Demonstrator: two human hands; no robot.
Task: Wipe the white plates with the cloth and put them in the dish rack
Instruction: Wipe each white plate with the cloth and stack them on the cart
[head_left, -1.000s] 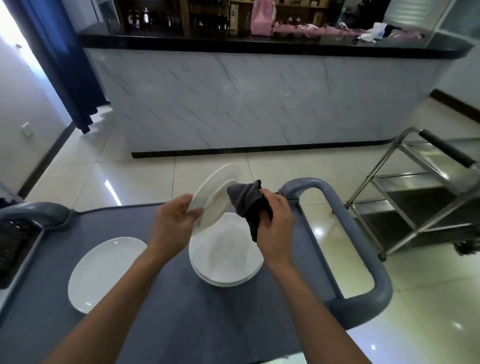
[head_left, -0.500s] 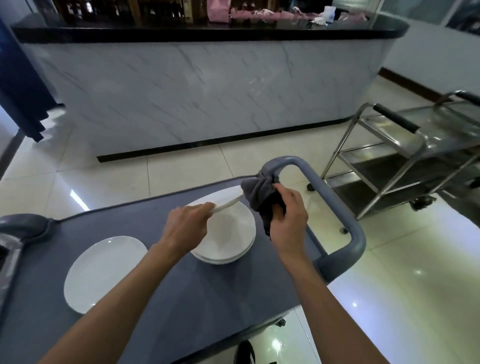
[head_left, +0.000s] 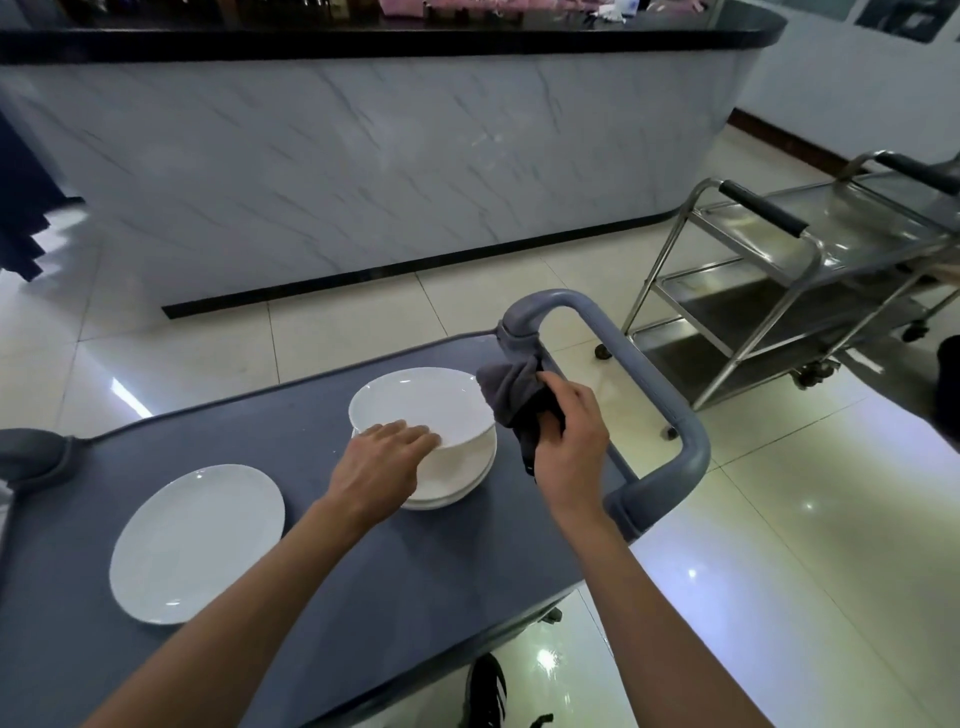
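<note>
A white plate (head_left: 421, 402) is held by its near edge in my left hand (head_left: 382, 467), nearly level, just above a stack of white plates (head_left: 457, 480) on the grey cart top (head_left: 311, 597). To the right of the plates, my right hand (head_left: 569, 449) grips a bunched dark grey cloth (head_left: 511, 395); the cloth is apart from the held plate. Another white plate (head_left: 195, 538) lies alone on the cart's left side. No dish rack shows in this view.
The cart's grey handle bar (head_left: 654, 405) loops just right of my right hand. A steel trolley (head_left: 810, 280) stands on the tiled floor at right. A marble-fronted counter (head_left: 363, 156) runs across the back. A dark shoe (head_left: 485, 691) shows under the cart edge.
The plate in my left hand went from tilted upright to nearly level, low over the stack. The cloth came off the plate to the right. The camera view swung rightward.
</note>
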